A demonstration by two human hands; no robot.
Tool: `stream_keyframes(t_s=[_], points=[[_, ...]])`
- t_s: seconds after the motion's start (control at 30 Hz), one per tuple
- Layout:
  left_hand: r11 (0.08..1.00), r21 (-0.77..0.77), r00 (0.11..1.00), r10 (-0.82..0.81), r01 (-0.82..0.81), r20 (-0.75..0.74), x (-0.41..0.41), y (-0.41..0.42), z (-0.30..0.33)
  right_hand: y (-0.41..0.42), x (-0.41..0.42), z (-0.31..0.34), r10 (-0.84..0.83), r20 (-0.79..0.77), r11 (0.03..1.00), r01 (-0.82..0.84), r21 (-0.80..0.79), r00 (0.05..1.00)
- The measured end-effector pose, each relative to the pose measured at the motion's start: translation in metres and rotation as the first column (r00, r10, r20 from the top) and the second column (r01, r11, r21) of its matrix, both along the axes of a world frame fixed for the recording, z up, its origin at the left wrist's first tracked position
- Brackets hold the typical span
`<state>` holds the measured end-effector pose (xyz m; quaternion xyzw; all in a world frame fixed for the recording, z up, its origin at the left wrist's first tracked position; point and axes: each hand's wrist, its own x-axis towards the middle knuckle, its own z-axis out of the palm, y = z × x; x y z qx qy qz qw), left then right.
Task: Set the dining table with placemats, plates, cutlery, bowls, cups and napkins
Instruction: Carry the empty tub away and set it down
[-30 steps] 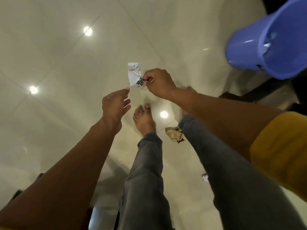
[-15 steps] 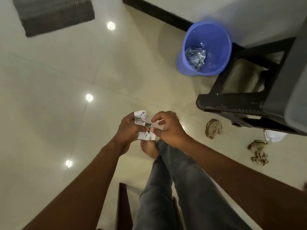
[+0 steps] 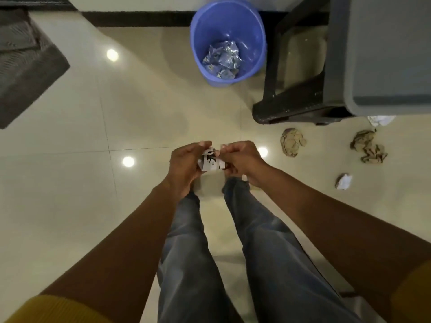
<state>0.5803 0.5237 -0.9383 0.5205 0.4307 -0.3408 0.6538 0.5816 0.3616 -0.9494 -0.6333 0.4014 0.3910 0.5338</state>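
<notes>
1. Crumpling a white printed paper (image 3: pixel 211 162) in the head view, we hold it between both hands: our left hand (image 3: pixel 185 164) curls round its left side, and our right hand (image 3: pixel 241 159) pinches its right edge.
2. A second ago only the right hand held the paper, flat, while the left reached in open; now both close on it and it is balled up.
3. We have turned too: the blue bin (image 3: pixel 228 40) now stands straight ahead on the floor (image 3: pixel 70 183), well apart from us.
4. We judge this is clearing rubbish; table laying has not begun, and no placemat, plate or cutlery shows.
5. Counts: one bin with foil wrappers inside, two brown wads (image 3: pixel 292 142), one white scrap (image 3: pixel 344 181), one grey mat (image 3: pixel 25 66).
</notes>
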Motion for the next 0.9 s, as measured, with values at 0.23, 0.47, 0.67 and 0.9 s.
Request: stream_keyframes(t_s=[0.23,0.47,0.67,0.9], points=[[0.974,-0.052,0.973,-0.223,0.22,-0.058,0.014,0.008,-0.011,0.012,-0.026,-0.007,-0.322,0.035,0.947,0.322,0.013,0.946],[0.816,-0.139,0.819,-0.572,0.562,-0.048,0.013,0.011,-0.023,0.023,-0.075,-0.017,-0.544,0.031,0.839,0.544,-0.006,0.839],[0.607,-0.097,0.603,-0.795,0.789,-0.073,-0.001,-0.03,-0.041,0.005,-0.143,-0.037,-0.751,0.005,0.659,0.751,-0.052,0.66],[0.406,0.046,0.408,-0.911,0.913,-0.06,-0.031,-0.076,-0.081,-0.033,-0.228,-0.124,-0.743,-0.054,0.642,0.688,-0.337,0.667]])
